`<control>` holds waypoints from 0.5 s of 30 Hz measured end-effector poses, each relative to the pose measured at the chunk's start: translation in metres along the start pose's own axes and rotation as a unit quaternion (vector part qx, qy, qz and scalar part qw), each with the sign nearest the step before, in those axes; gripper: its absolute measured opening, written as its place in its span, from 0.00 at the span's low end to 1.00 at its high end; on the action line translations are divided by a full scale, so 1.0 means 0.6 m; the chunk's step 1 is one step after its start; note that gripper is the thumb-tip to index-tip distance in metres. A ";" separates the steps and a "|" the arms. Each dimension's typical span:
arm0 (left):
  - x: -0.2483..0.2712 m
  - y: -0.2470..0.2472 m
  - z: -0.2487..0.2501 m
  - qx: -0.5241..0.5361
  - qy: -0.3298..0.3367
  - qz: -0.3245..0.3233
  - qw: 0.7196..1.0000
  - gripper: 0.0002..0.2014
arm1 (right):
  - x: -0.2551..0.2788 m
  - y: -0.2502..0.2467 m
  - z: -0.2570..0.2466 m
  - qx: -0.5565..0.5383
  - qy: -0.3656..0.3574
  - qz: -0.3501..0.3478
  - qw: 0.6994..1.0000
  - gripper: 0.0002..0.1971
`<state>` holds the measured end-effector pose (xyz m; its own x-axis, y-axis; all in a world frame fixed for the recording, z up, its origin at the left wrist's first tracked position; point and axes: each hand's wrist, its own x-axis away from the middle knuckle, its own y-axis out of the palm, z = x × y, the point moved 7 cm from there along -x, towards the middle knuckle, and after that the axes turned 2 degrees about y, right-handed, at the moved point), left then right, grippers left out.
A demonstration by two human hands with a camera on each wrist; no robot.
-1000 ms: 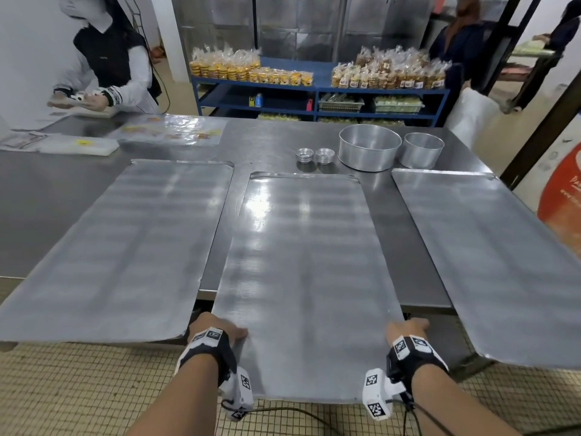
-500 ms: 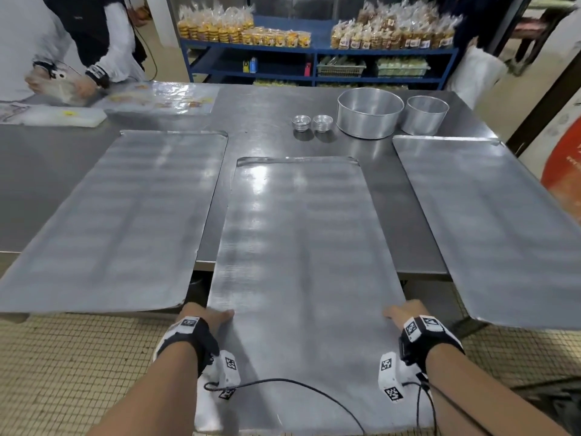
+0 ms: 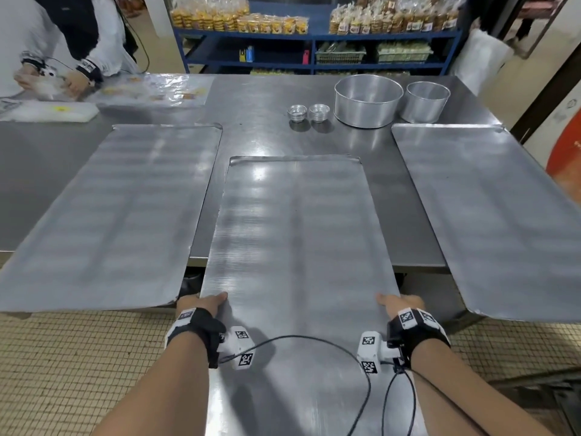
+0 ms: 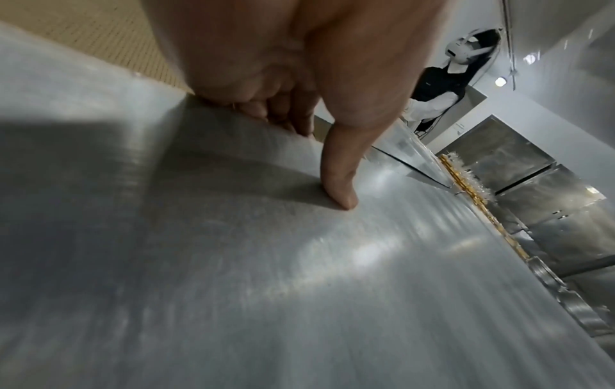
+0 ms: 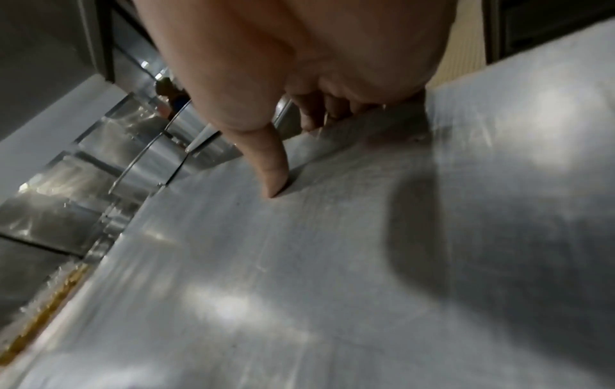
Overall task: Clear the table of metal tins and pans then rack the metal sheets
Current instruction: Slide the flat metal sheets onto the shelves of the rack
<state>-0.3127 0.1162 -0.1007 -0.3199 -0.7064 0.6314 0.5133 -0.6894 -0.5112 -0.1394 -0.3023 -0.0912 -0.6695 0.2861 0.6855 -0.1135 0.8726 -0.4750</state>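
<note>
I hold the middle metal sheet (image 3: 298, 247) by its two long edges, most of it drawn off the steel table (image 3: 261, 133) toward me. My left hand (image 3: 201, 303) grips the left edge, thumb on top (image 4: 339, 184), fingers curled underneath. My right hand (image 3: 401, 302) grips the right edge the same way, thumb pressed on the sheet (image 5: 274, 168). A second sheet (image 3: 110, 215) lies on the left and a third sheet (image 3: 490, 215) on the right, both overhanging the near edge. Two round pans (image 3: 367, 100), (image 3: 424, 100) and two small tins (image 3: 297, 112), (image 3: 319, 112) stand at the back.
Another person (image 3: 78, 36) works at the far left corner beside clear plastic sheeting (image 3: 151, 89) and a white packet (image 3: 47, 111). A blue shelf (image 3: 314, 48) of bagged goods stands behind the table. Tiled floor (image 3: 63, 372) lies below me.
The middle sheet has slid toward me off the table, its far edge now well short of the tins. Both hands keep their grip on its sides.
</note>
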 end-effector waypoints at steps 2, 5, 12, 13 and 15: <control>0.004 -0.001 -0.003 0.023 -0.004 0.007 1.000 0.25 | 0.006 -0.006 -0.002 -0.017 0.011 0.006 1.000 0.18; 0.015 -0.002 0.000 0.055 -0.011 0.019 0.998 0.30 | 0.020 -0.015 -0.008 -0.039 0.005 0.017 0.999 0.13; 0.006 -0.030 0.030 0.048 0.007 0.042 0.998 0.31 | 0.074 -0.027 -0.015 -0.055 0.002 0.059 0.997 0.11; 0.005 -0.036 0.039 0.047 0.013 0.040 0.998 0.29 | 0.084 -0.028 -0.015 -0.057 0.004 0.066 0.996 0.12; -0.002 -0.048 0.055 0.037 0.030 0.025 0.999 0.27 | 0.103 -0.031 -0.013 -0.054 0.009 0.086 0.995 0.14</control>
<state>-0.3006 0.1422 -0.0673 -0.3377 -0.7498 0.5690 0.5867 -0.6404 -0.4957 -0.1728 -0.2978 -0.0360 -0.6585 0.4405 0.6102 0.0805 0.8474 -0.5249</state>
